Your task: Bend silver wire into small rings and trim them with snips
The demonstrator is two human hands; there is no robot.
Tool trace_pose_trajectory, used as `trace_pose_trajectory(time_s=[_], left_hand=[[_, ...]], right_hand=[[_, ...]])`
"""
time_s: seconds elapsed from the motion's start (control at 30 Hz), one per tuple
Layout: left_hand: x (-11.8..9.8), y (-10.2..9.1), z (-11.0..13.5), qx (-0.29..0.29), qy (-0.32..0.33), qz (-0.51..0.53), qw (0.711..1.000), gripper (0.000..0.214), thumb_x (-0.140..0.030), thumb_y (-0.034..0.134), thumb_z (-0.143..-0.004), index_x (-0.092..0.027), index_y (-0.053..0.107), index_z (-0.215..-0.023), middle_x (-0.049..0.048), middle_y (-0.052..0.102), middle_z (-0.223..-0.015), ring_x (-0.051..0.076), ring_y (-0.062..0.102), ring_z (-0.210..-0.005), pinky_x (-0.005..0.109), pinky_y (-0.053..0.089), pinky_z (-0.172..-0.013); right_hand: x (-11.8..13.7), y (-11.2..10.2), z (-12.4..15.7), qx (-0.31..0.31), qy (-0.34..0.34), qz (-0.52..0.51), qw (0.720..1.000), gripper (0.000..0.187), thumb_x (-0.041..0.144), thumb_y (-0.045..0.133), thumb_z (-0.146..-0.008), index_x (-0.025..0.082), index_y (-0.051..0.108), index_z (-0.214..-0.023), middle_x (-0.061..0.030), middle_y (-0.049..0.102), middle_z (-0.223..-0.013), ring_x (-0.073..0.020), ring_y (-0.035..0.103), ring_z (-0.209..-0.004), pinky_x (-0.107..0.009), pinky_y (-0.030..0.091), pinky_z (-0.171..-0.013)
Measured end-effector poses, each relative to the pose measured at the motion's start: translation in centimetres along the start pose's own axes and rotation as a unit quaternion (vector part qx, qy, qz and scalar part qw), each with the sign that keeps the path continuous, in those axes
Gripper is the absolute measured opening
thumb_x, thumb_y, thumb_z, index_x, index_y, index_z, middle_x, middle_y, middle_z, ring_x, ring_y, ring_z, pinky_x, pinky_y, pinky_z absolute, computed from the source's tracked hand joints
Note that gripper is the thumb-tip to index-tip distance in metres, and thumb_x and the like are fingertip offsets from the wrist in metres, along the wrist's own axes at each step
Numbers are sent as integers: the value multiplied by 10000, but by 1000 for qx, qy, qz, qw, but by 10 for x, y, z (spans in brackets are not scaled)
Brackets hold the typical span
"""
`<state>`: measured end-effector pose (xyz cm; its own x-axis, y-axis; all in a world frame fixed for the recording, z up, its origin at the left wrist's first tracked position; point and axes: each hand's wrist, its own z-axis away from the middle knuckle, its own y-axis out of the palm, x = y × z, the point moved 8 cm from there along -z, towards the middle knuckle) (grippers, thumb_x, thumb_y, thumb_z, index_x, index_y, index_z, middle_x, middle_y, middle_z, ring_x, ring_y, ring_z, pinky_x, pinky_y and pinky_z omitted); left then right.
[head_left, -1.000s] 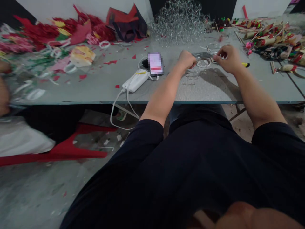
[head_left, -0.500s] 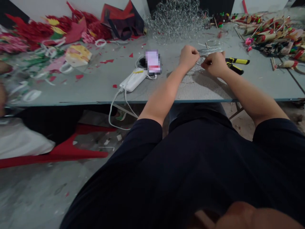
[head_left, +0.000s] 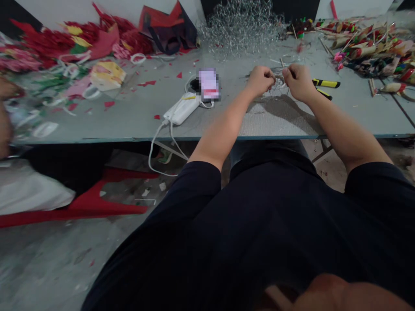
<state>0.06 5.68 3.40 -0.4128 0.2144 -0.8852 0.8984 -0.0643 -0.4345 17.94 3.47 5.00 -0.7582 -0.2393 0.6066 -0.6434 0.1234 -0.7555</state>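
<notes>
Silver thin wire (head_left: 279, 80), upper centre, pinched tight by left hand (head_left: 261, 81) and right hand (head_left: 300, 81); springy, it may slip loose.

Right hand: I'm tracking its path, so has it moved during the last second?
Yes. The right hand has shifted left toward the left hand, uncovering more of the yellow-handled pliers on the table.

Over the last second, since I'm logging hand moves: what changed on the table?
The right hand drew in leftward off the yellow-handled pliers, which now lie uncovered; the left hand edged right. Both now pinch the thin wire between them. Power bank, phone and the wire pile stayed put.
</notes>
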Motion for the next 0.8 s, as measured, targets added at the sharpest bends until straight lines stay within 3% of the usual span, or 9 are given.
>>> trace_pose_trajectory(time_s=[0.13,0.37,0.47,0.57,0.8], left_hand=[[6,7,-6,32,15,26,999,346,21,666,-916,-242,706,-694,23,720,-820,189,672,-787,324,502,-823],[6,2,-2,19,-3,21,1000,248,-18,736,-884,-215,743,-735,50,735,-837,228,738,-883,317,507,-861],[7,0,0,15,-23,17,999,216,-37,769,-870,-218,752,-754,62,749,-862,262,792,-975,315,531,-878],[2,0,2,19,-4,27,999,250,-53,786,-865,-248,752,-713,61,751,-851,249,783,-939,317,554,-864],[-10,0,13,19,-26,3,999,263,-88,835,-799,-282,715,-667,38,719,-719,273,795,-938,355,582,-860]], right_hand=[[2,-3,8,16,30,-16,999,617,1082,781,-779,529,799,-1052,-61,812,-972,-495,696,-1109,-561,482,-757],[1,-7,5,10,-32,7,999,489,939,707,-919,472,740,-1060,-35,872,-1359,-467,732,-1305,-617,562,-859],[-2,-8,6,15,-15,12,1000,497,892,751,-869,496,792,-1166,-41,867,-1359,-480,727,-1334,-640,570,-908],[-3,-10,8,13,11,14,1000,590,903,780,-828,527,837,-1279,-47,869,-1362,-500,714,-1350,-653,564,-912],[-13,-17,2,-14,24,2,1000,531,920,781,-807,566,829,-1199,6,884,-1358,-493,718,-1338,-606,521,-806]])
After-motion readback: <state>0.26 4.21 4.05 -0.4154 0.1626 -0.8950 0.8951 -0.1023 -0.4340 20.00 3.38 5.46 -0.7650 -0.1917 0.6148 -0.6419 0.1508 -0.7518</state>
